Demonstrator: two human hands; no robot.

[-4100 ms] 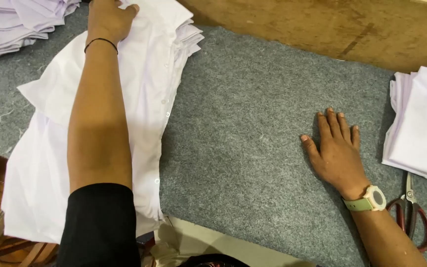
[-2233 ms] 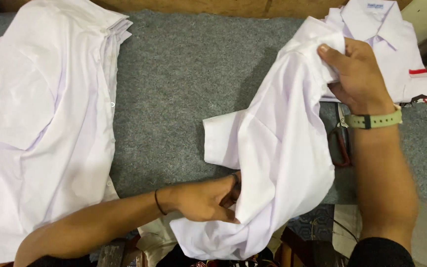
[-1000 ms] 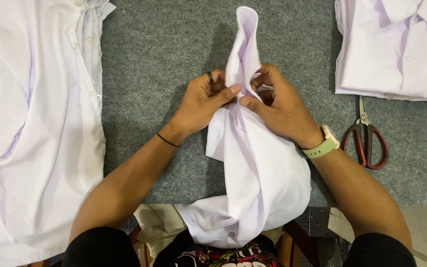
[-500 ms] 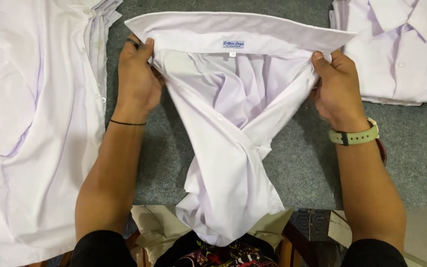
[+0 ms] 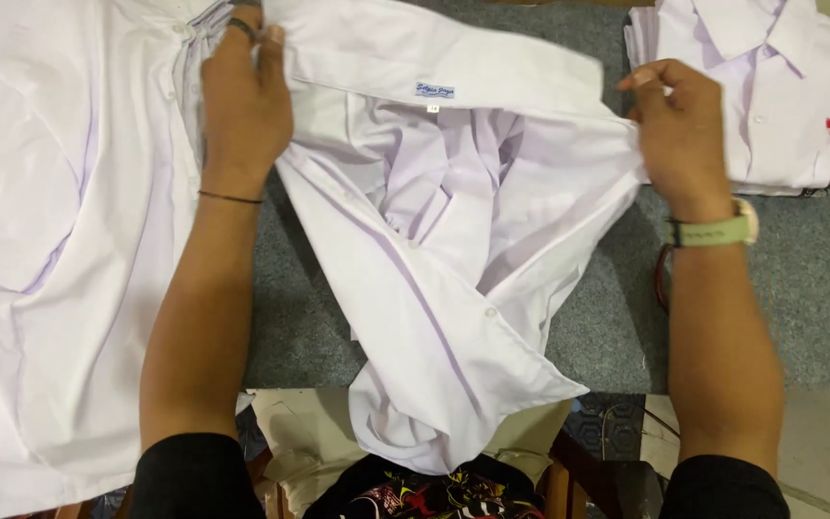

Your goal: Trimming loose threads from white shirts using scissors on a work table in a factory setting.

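While left hand (image 5: 245, 101) and right hand (image 5: 679, 130) grip its collar ends, white shirt (image 5: 444, 279) spread open, crumpled, hem over table edge.

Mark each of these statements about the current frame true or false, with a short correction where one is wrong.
1. Both hands grip the collar of the white shirt. True: the left hand and right hand hold its two ends, spread apart.
2. The shirt lies folded flat on the grey table. False: it is open, with its lower part hanging over the near table edge.
3. A folded shirt lies at the far right. True.
4. The watch is on the left wrist. False: it is on the right wrist; the left wrist has a thin dark band.
5. The shirt pile on the left is dark blue. False: it is white.
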